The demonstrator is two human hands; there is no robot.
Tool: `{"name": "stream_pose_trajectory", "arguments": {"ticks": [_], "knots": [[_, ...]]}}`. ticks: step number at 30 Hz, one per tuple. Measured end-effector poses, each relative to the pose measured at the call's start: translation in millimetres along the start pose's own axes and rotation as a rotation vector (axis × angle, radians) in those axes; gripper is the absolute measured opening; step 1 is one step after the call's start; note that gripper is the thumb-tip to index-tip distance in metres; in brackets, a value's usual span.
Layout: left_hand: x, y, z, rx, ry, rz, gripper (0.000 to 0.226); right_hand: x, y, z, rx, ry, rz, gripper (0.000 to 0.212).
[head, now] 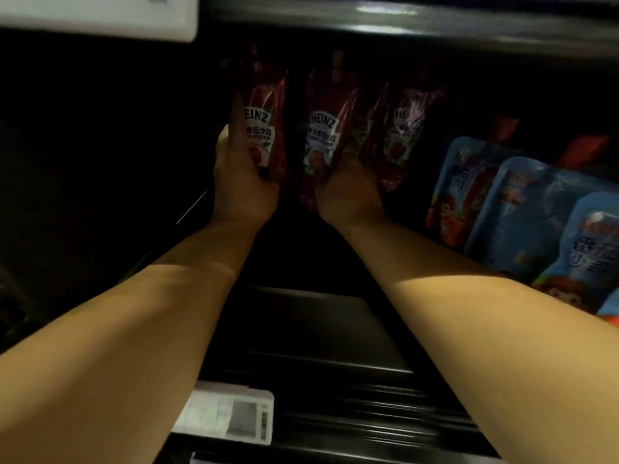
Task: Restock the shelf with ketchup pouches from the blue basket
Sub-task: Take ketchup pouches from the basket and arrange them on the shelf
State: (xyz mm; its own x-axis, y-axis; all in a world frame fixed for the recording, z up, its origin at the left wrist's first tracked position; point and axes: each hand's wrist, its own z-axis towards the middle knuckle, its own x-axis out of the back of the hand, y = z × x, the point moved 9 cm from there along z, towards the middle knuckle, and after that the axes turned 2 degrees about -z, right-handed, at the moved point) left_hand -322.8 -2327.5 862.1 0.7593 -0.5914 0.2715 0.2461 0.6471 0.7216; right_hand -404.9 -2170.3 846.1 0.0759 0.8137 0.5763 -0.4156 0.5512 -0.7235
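Both my arms reach deep into a dark shelf point(311, 329). My left hand point(243, 180) grips the lower part of a red Heinz ketchup pouch point(264, 112), which stands upright at the back. My right hand point(348, 192) grips a second red Heinz pouch point(323, 128) just right of the first, also upright. A third red Heinz pouch point(407, 128) stands further right, untouched, close beside my right hand. The blue basket is not in view.
Blue tomato-sauce pouches point(522, 212) lean in a row at the right of the shelf. The upper shelf's edge point(402, 25) runs overhead. A white price tag point(227, 413) clips on the front rail. The shelf's left part is dark.
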Motion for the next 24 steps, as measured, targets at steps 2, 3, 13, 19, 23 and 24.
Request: {"name": "stream_pose_trajectory", "arguments": {"ticks": [2,3,13,19,23,24], "knots": [[-1.9,2.2,-0.7,-0.035,-0.015,-0.009,0.097,-4.5,-1.6,6.2,-0.010,-0.016,0.006,0.051],[-2.3,1.8,-0.3,-0.038,-0.021,-0.008,0.096,-6.9,-2.3,6.3,0.001,-0.020,0.008,0.051],[-14.7,-27.2,-0.6,0.169,-0.111,0.125,0.091,-18.8,12.5,3.0,0.036,-0.192,0.034,0.060],[-12.5,-29.3,3.4,0.184,-0.075,0.223,0.076,-16.2,12.6,7.1,0.020,-0.132,0.021,0.054],[-16.9,-32.5,7.8,0.210,-0.068,0.261,0.067,-14.4,16.0,8.3,-0.013,-0.086,0.046,0.051],[-17.6,-33.0,8.6,0.215,-0.061,0.267,0.066,-14.0,17.2,8.2,-0.019,-0.079,0.049,0.050]]}}
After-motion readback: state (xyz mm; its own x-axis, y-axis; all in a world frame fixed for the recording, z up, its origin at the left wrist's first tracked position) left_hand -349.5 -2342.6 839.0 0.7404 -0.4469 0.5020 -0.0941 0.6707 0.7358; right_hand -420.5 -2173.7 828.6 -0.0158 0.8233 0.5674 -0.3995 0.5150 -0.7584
